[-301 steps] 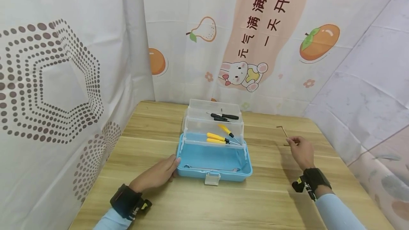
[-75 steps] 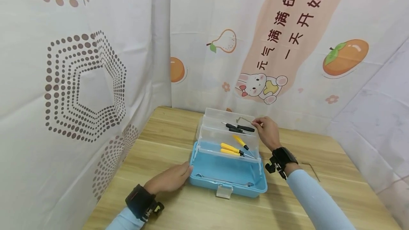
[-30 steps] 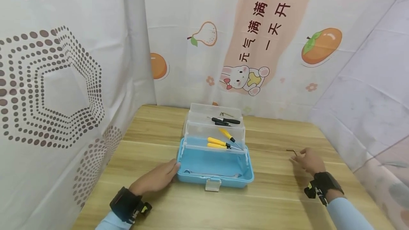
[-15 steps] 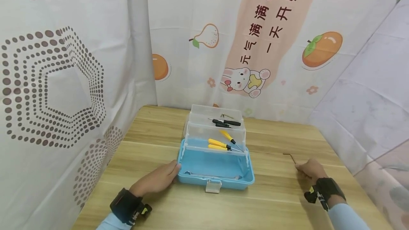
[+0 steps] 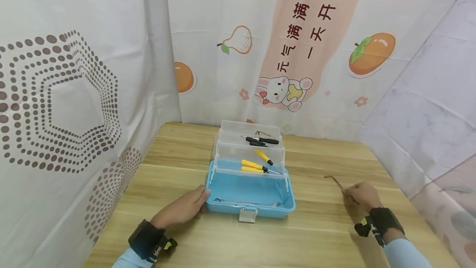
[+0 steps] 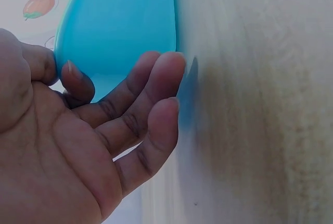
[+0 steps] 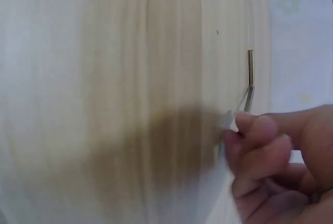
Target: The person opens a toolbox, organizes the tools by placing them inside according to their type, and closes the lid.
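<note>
In the head view, a light-blue toolbox [image 5: 245, 189] stands with its clear stepped trays [image 5: 230, 166] raised. My left hand [image 5: 184, 208] holds its front left corner; in the left wrist view the thumb goes over the blue wall and the other fingers [image 6: 161, 125] bend loosely outside it. To the right, my right hand [image 5: 362, 195] pinches one end of a bronze hex key [image 5: 334, 181] between thumb and fingers, close over the table. The hex key's bent end [image 7: 251, 67] sticks out past my fingertips in the right wrist view.
Yellow-handled screwdrivers [image 5: 253, 164] lie in the lower tray, black-handled screwdrivers [image 5: 268, 140] and brass hex keys [image 5: 265, 132] in the upper one. A metal wrench [image 5: 245, 203] lies along the box's front inside. A clear latch [image 5: 247, 215] hangs in front. Curtains [image 5: 208, 106] border the wooden table [image 5: 312, 226].
My right hand has let go of a hex key in the top tray, moved right and down, and taken up another hex key from the table. My left hand has stayed at the toolbox corner.
</note>
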`<state>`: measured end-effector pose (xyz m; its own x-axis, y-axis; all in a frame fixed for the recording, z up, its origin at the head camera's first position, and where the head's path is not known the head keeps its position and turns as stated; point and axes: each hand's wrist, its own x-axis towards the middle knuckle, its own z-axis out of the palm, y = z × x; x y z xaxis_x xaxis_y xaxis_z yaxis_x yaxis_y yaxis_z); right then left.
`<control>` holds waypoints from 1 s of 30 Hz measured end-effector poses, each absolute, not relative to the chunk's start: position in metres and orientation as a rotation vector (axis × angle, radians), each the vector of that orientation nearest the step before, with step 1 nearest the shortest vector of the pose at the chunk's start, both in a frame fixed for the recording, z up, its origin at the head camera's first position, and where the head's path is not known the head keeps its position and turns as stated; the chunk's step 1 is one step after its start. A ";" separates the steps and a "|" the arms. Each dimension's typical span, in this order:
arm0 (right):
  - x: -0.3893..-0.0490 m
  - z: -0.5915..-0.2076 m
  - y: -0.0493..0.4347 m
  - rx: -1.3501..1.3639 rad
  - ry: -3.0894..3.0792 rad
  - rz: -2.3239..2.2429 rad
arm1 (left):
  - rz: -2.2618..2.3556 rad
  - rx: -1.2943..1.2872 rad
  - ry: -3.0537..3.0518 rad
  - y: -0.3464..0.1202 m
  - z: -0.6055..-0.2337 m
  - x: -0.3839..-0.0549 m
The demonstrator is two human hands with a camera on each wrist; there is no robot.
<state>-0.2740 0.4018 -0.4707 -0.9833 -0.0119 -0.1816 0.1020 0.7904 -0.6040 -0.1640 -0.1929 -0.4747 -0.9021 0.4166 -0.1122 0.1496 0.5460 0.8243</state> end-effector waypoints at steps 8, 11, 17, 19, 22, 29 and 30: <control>-0.277 -0.471 0.399 0.042 2.925 -0.892 | 1.305 0.438 2.474 -0.194 -0.473 -0.165; -0.278 -0.470 0.397 0.058 2.938 -0.879 | 1.309 0.442 2.476 -0.195 -0.473 -0.165; -0.279 -0.467 0.392 0.062 2.995 -0.835 | 1.287 0.438 2.482 -0.195 -0.473 -0.165; -0.279 -0.465 0.389 0.066 3.012 -0.825 | 1.281 0.439 2.480 -0.194 -0.474 -0.166; -0.278 -0.463 0.385 0.077 3.022 -0.850 | 1.272 0.449 2.478 -0.194 -0.475 -0.166; -0.274 -0.465 0.379 0.104 3.082 -0.898 | 1.253 0.457 2.501 -0.192 -0.477 -0.166; -0.274 -0.466 0.379 0.115 3.080 -0.920 | 1.248 0.459 2.506 -0.192 -0.477 -0.165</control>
